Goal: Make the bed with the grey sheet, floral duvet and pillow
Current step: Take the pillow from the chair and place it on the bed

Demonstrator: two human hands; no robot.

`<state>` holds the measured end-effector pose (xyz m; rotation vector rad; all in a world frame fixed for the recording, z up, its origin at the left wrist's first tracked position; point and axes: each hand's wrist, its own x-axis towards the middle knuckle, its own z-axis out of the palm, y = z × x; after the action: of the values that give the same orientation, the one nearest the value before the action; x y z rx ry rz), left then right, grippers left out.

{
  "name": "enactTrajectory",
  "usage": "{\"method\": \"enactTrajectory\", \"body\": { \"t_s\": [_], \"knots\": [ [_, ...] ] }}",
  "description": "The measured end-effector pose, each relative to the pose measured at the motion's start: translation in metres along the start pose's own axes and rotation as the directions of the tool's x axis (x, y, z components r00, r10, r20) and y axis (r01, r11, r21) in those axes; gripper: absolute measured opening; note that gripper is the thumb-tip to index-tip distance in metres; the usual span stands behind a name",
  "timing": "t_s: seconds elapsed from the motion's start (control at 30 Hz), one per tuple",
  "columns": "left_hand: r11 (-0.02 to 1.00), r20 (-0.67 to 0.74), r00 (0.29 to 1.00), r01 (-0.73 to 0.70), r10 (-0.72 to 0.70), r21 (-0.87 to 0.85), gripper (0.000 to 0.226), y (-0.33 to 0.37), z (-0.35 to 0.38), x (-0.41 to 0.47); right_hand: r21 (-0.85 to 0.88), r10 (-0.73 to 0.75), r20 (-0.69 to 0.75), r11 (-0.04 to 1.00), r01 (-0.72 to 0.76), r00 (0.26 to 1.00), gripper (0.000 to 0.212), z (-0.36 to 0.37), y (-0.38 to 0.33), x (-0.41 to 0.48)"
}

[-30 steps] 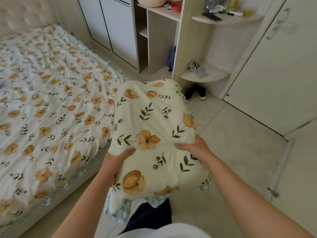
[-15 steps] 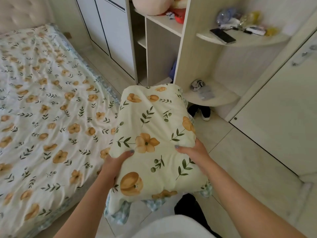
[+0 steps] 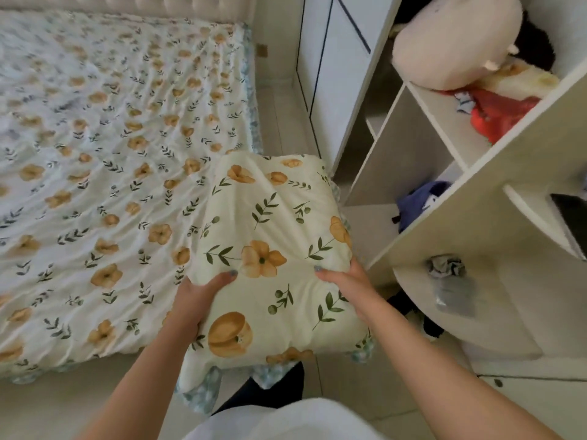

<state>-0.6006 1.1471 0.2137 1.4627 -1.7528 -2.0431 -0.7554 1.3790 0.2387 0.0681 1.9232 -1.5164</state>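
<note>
The pillow (image 3: 270, 236) is held up in front of the person, over the floor (image 3: 63, 401) just beside the near right edge of the bed. In this view its far left corner overlaps the duvet (image 3: 111, 154). Its case is cream, printed with large orange flowers and dark green leaf sprigs, and a pale blue-green ruffle hangs along the near edge. The cloth is puckered into soft folds between the two hands.

The left hand (image 3: 193, 300) grips the pillow's left side and the right hand (image 3: 352, 281) grips its right side. Each thumb is pressed across the top face, with a grey-blue painted nail showing. The fingers are curled underneath the pillow and hidden by it.

The duvet lies spread over the bed, white with the same orange flowers and green sprigs at a smaller size. It is rippled with wrinkles and has a blue-green trim along the right edge. A tufted headboard (image 3: 127, 1) runs along the far end.

To the right stand white wardrobe doors (image 3: 330, 74) and an open shelf unit (image 3: 422, 242). The unit holds a pale pink plush toy (image 3: 451, 42), a red cloth (image 3: 498, 115) and something dark blue (image 3: 419, 201) lower down. A crumpled grey cloth (image 3: 446, 265) sits on a rounded corner shelf (image 3: 476, 328).
</note>
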Motion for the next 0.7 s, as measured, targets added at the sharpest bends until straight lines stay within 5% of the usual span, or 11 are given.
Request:
{"method": "enactTrajectory", "body": {
  "t_s": [0.4, 0.57, 0.7],
  "knots": [
    [0.984, -0.196, 0.971, 0.107, -0.135, -0.146, 0.086, 0.101, 0.034, 0.181, -0.23, 0.017, 0.169, 0.973, 0.023, 0.985, 0.06, 0.043, -0.133, 0.243],
    [0.977, -0.24, 0.961, 0.096, -0.142, -0.191, 0.067, 0.158, 0.068, 0.262, -0.293, 0.044, 0.221, 0.956, 0.023, 0.974, 0.064, 0.048, -0.188, 0.356],
    [0.977, -0.273, 0.946, 0.132, -0.174, -0.168, 0.088, 0.212, 0.095, 0.349, -0.319, 0.058, 0.25, 0.948, 0.025, 0.967, 0.068, 0.049, -0.234, 0.463]
  ]
}}
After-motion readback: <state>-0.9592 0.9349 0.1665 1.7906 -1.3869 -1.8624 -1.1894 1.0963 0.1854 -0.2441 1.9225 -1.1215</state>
